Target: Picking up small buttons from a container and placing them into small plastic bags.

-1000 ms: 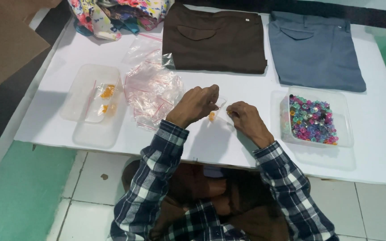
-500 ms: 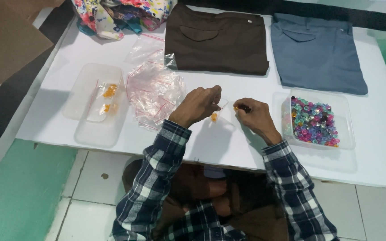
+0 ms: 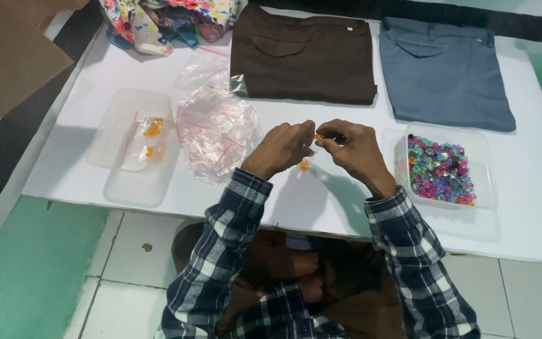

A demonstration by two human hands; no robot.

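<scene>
My left hand (image 3: 281, 149) and my right hand (image 3: 354, 149) meet over the white table (image 3: 321, 207), fingertips together. Between them they pinch a small clear plastic bag (image 3: 308, 157) with orange beads in it; one orange bead (image 3: 318, 136) shows at my fingertips. To the right stands a clear tub (image 3: 485, 188) full of mixed pink, blue and green beads (image 3: 440, 169). A heap of empty small zip bags (image 3: 217, 129) lies just left of my left hand. Further left, a clear tray (image 3: 120, 182) holds two filled bags of orange beads (image 3: 152, 129).
Folded brown trousers (image 3: 305, 53) and folded grey-blue trousers (image 3: 443, 69) lie at the table's far side. A floral fabric bundle (image 3: 158, 19) sits at the far left corner, brown cardboard (image 3: 10, 53) beyond it. The table's near edge runs over my lap; tiled floor below.
My right hand went right toward the bead tub, then came back to the left hand. Both hands are now raised together at the small bag.
</scene>
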